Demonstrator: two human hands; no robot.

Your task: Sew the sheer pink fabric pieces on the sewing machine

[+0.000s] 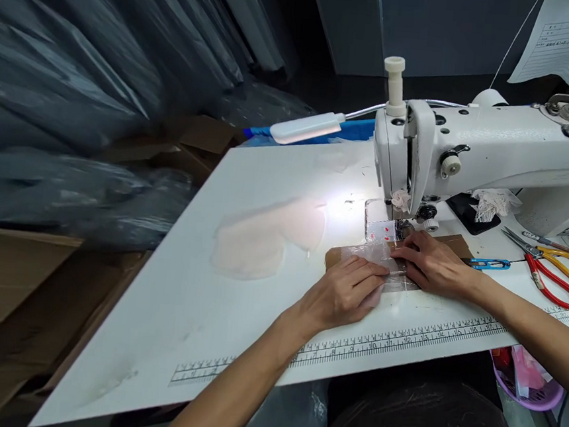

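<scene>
A thin, sheer white fabric [368, 253] lies in front of the needle of a white sewing machine [500, 143]. My left hand [345, 288] is closed on the fabric's near left part, fingers together, with some of it showing under the fingertips. Close to the presser foot [403, 229], my right hand [432, 263] pinches the same fabric, thumb and forefinger nearly touching it down. Beneath the fabric and both hands lies a flat brown piece [333, 257], partly covered. The fingertips of the two hands are a short gap apart.
Right of my right hand lie blue thread snips [489, 264] and red-and-yellow-handled scissors [559, 264]. Pale fabric pieces [249, 247] rest on the white table [156, 315], left of the machine. A lamp [306, 128] juts over it. A purple basket [542, 399] stands below the front edge.
</scene>
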